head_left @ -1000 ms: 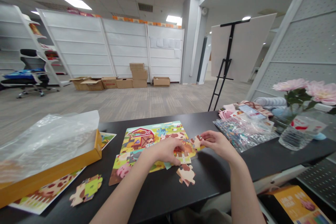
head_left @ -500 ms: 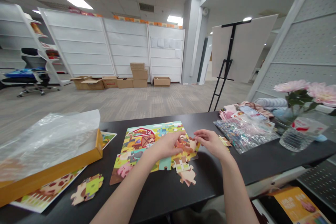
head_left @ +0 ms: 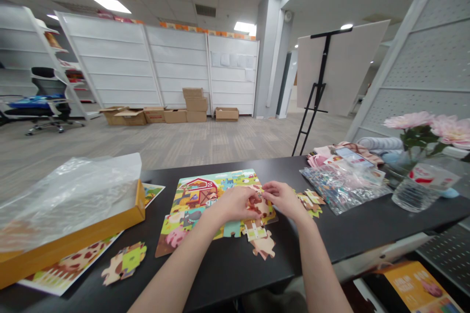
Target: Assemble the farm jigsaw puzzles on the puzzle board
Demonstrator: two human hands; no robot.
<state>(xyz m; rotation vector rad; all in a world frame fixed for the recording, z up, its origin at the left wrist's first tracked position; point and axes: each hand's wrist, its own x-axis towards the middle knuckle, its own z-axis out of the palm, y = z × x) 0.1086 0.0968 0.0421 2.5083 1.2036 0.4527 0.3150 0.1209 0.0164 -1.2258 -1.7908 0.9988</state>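
at the right edge of the puzzle [head_left: 201, 194], hands [head_left: 238, 204] nearly meet, their grip unclear.

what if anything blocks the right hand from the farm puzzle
Nothing visible: the right hand is at the right side of the farm puzzle. The left hand is over the puzzle, and some loose pieces lie off to the right.

On the table [head_left: 235, 269], the puzzle [head_left: 200, 200] lies between a box [head_left: 110, 225], left, and a bag [head_left: 338, 190], right.
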